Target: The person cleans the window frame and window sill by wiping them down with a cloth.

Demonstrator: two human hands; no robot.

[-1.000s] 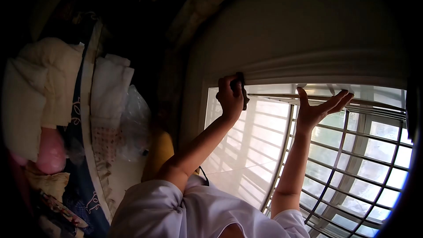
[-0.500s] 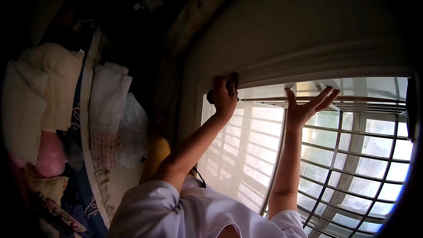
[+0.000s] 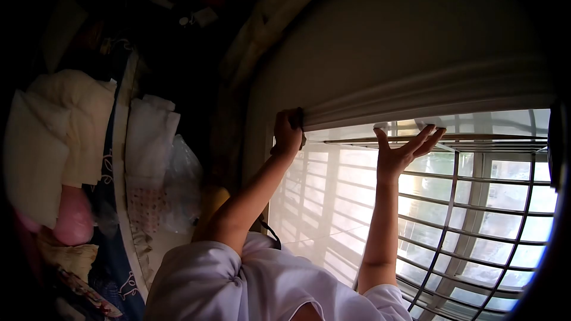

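Fingers of the left hand (image 3: pixel 288 134) are curled around a small dark object (image 3: pixel 300 120), mostly hidden in the grip, so what it is made of cannot be told; it sits at the pale edge (image 3: pixel 357 120) that runs across the top of the bright window recess, near that edge's left end. Fingers of the right hand (image 3: pixel 397 159) are spread wide, thumb well apart from the others, with the tips at the glossy white strip (image 3: pixel 499 120) just under the same edge; the hand has nothing in its grip, and whether every tip touches cannot be told. Below the hands, barred shadows fall across a shiny white panel (image 3: pixel 321 196), and to its right a metal grille (image 3: pixel 455 205) stands in front of the window panes (image 3: pixel 502 226). Both arms reach out from a white short-sleeved shirt (image 3: pixel 256 285). Over on the left, in dimmer light, folded cream cloth (image 3: pixel 44 131) lies beside dark blue fabric (image 3: pixel 110 288) with pale outlines, a round pink item (image 3: pixel 74 217) shows beneath the cream folds, and white cloth (image 3: pixel 148 137) lies next to a clear plastic bag (image 3: pixel 182 184).
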